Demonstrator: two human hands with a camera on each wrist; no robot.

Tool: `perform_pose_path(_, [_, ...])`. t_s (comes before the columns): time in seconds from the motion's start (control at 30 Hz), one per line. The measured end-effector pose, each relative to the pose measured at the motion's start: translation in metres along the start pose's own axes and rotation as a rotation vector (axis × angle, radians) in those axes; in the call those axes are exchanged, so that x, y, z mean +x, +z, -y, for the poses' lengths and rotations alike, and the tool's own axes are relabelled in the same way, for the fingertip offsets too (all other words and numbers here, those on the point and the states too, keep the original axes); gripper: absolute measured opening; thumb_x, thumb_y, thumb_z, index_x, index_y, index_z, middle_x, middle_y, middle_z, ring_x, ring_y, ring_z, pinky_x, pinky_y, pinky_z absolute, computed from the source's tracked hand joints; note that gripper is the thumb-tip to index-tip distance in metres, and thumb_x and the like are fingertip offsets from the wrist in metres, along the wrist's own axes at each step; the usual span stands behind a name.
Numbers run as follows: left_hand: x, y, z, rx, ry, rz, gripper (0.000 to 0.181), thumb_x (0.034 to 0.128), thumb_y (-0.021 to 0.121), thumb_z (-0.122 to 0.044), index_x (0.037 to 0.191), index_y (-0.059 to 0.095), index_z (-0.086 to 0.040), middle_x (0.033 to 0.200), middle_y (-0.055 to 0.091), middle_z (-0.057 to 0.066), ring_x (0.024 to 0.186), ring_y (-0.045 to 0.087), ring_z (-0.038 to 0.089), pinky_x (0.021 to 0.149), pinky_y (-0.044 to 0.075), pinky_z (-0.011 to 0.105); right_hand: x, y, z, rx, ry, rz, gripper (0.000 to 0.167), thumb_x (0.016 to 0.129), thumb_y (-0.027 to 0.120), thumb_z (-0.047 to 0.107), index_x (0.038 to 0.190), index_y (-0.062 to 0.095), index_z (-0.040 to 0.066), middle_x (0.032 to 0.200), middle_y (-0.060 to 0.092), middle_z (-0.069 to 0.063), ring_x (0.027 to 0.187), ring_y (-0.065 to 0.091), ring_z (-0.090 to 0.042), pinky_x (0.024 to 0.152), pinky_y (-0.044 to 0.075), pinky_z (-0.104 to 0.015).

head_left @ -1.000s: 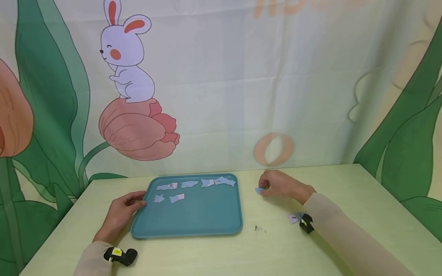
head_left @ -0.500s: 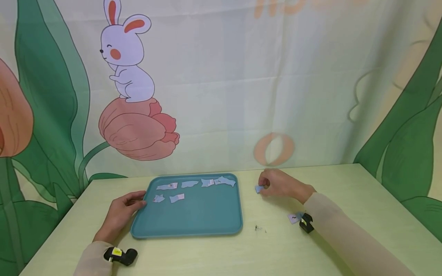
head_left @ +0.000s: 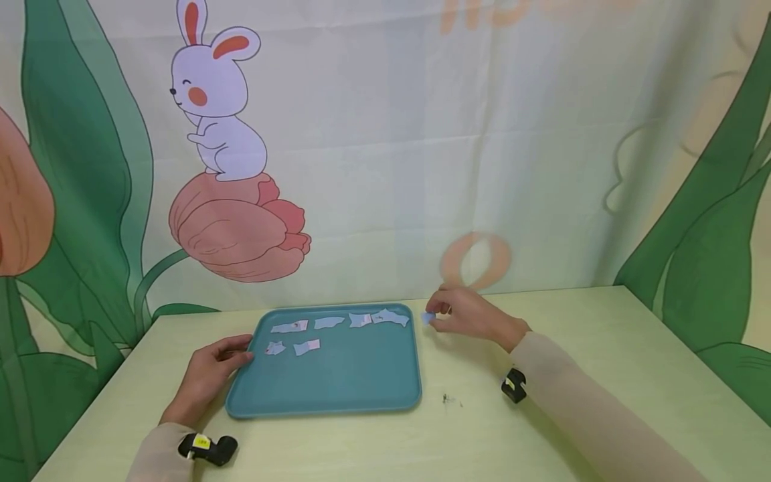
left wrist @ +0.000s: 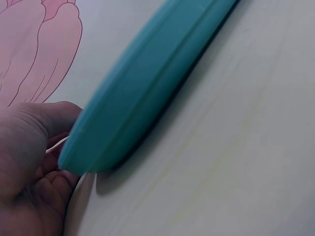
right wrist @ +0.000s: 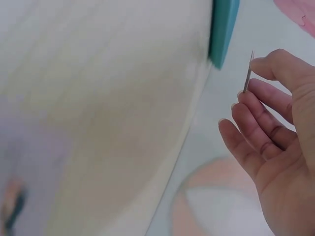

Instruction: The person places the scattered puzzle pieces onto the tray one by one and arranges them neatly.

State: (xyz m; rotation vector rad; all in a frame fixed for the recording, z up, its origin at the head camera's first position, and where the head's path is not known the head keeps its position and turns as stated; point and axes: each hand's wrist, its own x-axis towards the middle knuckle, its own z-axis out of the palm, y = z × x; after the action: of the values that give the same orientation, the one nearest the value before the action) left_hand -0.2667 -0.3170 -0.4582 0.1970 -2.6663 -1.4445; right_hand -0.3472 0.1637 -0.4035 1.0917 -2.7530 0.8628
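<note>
My left hand [head_left: 207,375] grips the left rim of a teal tray [head_left: 337,385], its thumb on the rim in the left wrist view; the other fingers are partly hidden by the tray. Between thumb and fingertips, my right hand [head_left: 472,313] pinches a small light-blue torn piece of paper [head_left: 428,318] just off the tray's right rim. The right wrist view shows that paper piece [right wrist: 249,73] edge-on, raised off the table. On the tray lie several torn paper pieces, among them a long one [head_left: 289,327], a jagged one [head_left: 390,316] and a part-pink one [head_left: 307,347].
Tiny dark bits [head_left: 448,399] lie on the pale table [head_left: 361,448] right of the tray. A blurred pale paper piece with a printed figure [right wrist: 29,162] lies on the table in the right wrist view. A printed cloth [head_left: 373,167] hangs behind the table.
My right hand has moved left and slightly up towards the tray, carrying the pinched paper piece. My left hand stays on the tray's rim. The paper piece near my right wrist is now hidden in the head view.
</note>
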Motion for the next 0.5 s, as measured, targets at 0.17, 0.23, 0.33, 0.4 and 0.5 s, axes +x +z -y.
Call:
perform_pose_path(0.17, [0.001,0.0,0.002,0.006,0.001,0.001,0.047,0.1063,0.064,-0.01,0.15,0.056,0.003,0.142,0.06,0.027,0.128,0.058,0.04,0.109,0.051,0.052,0.014,0.007,0.018,-0.025,-0.024,-0.008,0.016,0.094,0.077,0.012,0.107,0.078,0.003,0.101,0.068,-0.007,0.095,0.066,-0.027,0.087,0.058,-0.035])
perform_pose_path(0.23, [0.001,0.001,0.003,0.008,0.001,0.001,0.047,0.1062,0.065,-0.01,0.15,0.056,0.004,0.141,0.06,0.027,0.127,0.058,0.04,0.108,0.052,0.051,0.02,0.01,0.024,-0.024,-0.028,-0.006,0.017,0.094,0.077,0.012,0.108,0.078,0.003,0.103,0.068,-0.009,0.097,0.066,-0.028,0.088,0.058,-0.035])
perform_pose_path(0.33, [0.001,0.001,0.002,0.008,0.004,0.001,0.047,0.1061,0.065,-0.01,0.15,0.056,0.004,0.141,0.06,0.027,0.127,0.059,0.04,0.107,0.053,0.05,0.029,0.015,0.033,-0.011,-0.035,0.003,0.02,0.095,0.077,0.013,0.111,0.077,0.001,0.105,0.068,-0.01,0.099,0.066,-0.031,0.089,0.058,-0.035])
perform_pose_path(0.4, [0.001,0.001,0.002,0.009,0.001,0.0,0.046,0.1062,0.064,-0.009,0.15,0.056,0.004,0.141,0.06,0.027,0.127,0.059,0.04,0.108,0.052,0.051,0.035,0.019,0.039,0.003,-0.04,0.009,0.021,0.095,0.077,0.012,0.112,0.077,-0.001,0.105,0.068,-0.01,0.1,0.067,-0.031,0.09,0.058,-0.034])
perform_pose_path(0.5, [0.001,0.001,0.001,0.007,0.002,0.002,0.046,0.1064,0.064,-0.009,0.15,0.056,0.003,0.142,0.06,0.027,0.128,0.058,0.041,0.109,0.05,0.052,0.042,0.025,0.048,0.001,-0.05,0.017,0.022,0.095,0.078,0.013,0.112,0.077,-0.001,0.105,0.068,-0.009,0.099,0.067,-0.03,0.09,0.058,-0.033])
